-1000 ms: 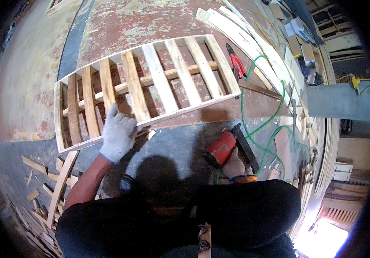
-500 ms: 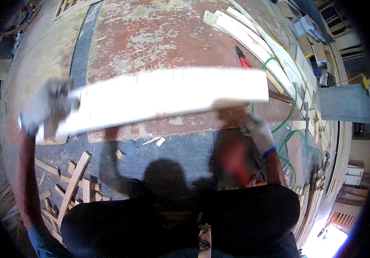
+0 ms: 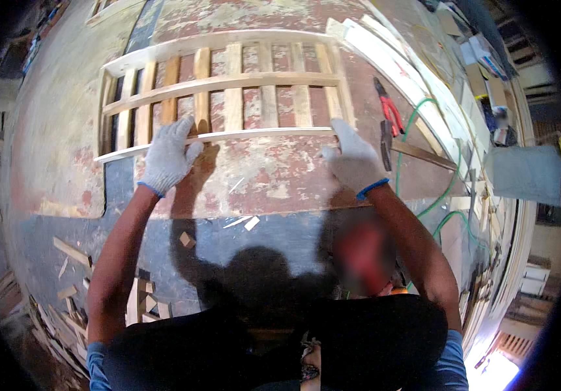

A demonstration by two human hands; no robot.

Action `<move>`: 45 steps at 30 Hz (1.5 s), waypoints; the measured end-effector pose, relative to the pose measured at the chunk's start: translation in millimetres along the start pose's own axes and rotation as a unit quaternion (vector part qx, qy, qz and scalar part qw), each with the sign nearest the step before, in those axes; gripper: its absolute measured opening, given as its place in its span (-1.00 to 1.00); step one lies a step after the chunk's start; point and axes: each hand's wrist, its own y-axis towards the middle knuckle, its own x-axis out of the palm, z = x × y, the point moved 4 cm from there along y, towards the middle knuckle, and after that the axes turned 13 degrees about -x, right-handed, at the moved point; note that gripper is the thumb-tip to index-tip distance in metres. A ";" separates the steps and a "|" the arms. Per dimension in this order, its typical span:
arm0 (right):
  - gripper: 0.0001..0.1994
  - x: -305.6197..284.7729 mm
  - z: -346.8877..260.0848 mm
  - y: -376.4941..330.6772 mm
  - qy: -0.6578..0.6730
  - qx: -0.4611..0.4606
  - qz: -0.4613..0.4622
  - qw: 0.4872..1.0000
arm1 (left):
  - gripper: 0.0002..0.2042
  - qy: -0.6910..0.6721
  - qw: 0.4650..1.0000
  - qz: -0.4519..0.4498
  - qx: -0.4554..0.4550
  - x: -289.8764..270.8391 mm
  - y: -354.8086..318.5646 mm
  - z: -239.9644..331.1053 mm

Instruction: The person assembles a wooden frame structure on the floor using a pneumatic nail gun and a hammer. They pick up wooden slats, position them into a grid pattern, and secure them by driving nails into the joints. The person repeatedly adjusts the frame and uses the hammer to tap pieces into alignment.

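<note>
Wood offcuts (image 3: 135, 296) in loose pile on dark flr (image 3: 163, 228), well below & L of L fingers. L hand (image 3: 168, 156), gloved: fingers open, tips at near rail (image 3: 267, 133) of slatted wooden frame (image 3: 233, 104), thumb spread apart; can't tell if they press. Small wood block (image 3: 187, 240) on flr below L fingers. Frame lies flat, mostly beyond both hands' fingertips; slats run away from fingers, L end sticks out past L fingers, long middle part btwn the two hands. R hand (image 3: 357, 159), also gloved: fingers open, tips at near rail close to frame's R end, thumb out twd L. Red power tool (image 3: 362, 254), blurred, below R fingers. Red-handled pliers (image 3: 391, 114) just R of R fingers, apart. Green hose (image 3: 413, 117) farther R; pale boards (image 3: 398, 68) up & R of R fingers.
</note>
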 end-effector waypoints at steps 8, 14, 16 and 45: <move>-0.49 38.8 19.4 6.1 0.026 0.068 -0.156 0.985 | -0.75 0.039 0.995 0.003 -0.086 27.7 -1.6 -12.9; -0.57 28.1 -19.7 -44.0 0.077 0.120 -0.197 0.970 | -0.76 0.038 0.991 -0.068 -0.108 20.3 -98.6 -1.8; -0.57 24.4 -33.0 -56.1 0.063 0.117 -0.206 0.969 | -0.81 0.000 0.987 -0.093 -0.132 11.2 -133.9 4.0; -0.59 -21.9 -89.9 -45.5 0.061 0.146 -0.326 0.932 | -0.44 0.001 0.958 -0.012 -0.288 -123.0 -381.2 -209.3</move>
